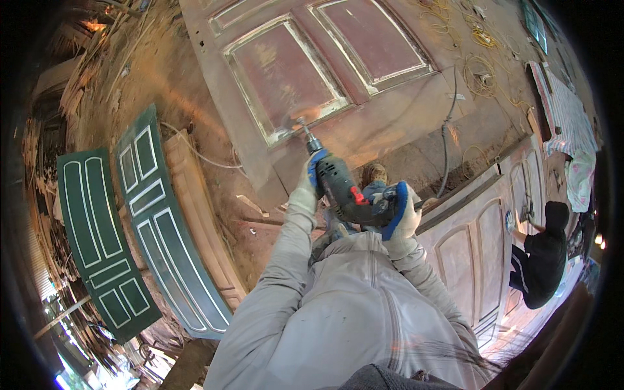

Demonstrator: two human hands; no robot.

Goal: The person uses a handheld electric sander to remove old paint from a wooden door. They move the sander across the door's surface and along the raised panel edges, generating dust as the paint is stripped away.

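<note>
With both gloved hands I hold a dark power drill that has a red switch and a metal chuck. My left hand is wrapped round its front, just behind the chuck. On the rear handle my right hand is closed, in a white and blue glove. A spinning attachment at the drill's tip is blurred, and its exact kind cannot be made out. It meets the lower corner of a recessed panel on a reddish-brown wooden door, where pale patches line the moulding.
Green doors with white trim and a bare wooden door stand at left. Another person works at a pale panelled door on the right. A dark cable runs past the worked door; yellow cord lies coiled beyond.
</note>
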